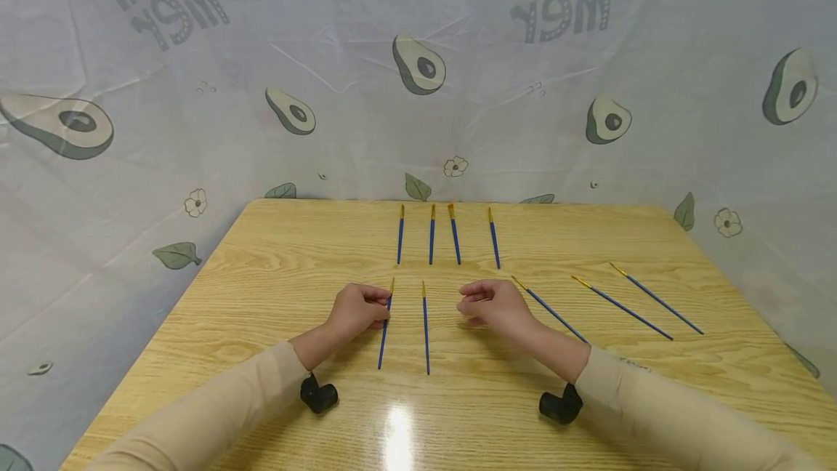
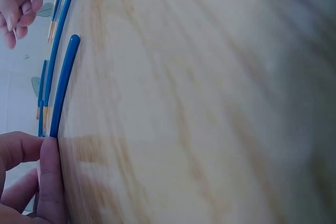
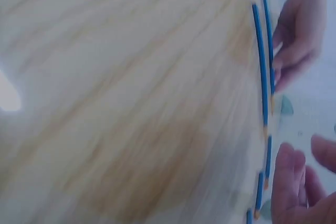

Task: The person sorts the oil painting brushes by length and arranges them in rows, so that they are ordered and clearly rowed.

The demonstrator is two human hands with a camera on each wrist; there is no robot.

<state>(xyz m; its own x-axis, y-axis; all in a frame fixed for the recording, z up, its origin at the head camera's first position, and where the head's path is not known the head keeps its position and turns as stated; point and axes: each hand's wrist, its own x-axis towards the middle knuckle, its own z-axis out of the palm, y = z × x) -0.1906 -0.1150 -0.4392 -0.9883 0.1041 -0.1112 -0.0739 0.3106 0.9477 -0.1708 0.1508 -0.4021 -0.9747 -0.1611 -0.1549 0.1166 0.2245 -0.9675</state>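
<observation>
My left hand (image 1: 356, 307) pinches a slim blue paintbrush (image 1: 382, 346) with thumb and fingers near its upper part. That brush points bristles away from me, and its blue handle (image 2: 65, 85) lies low along the wood in the left wrist view. Just right of it lies a second blue paintbrush (image 1: 426, 336), nearly parallel. My right hand (image 1: 500, 304) hovers farther right with fingers loosely bent and apart from the thumb, holding nothing. In the right wrist view its fingers (image 3: 286, 182) show a gap to the thumb.
Along the back of the wooden table (image 1: 294, 238) several blue brushes stand in a row, among them one with a wider tip (image 1: 455, 238). Three more lie slanted at the right, such as the outermost brush (image 1: 657, 299). A patterned cloth (image 1: 353, 151) hangs behind.
</observation>
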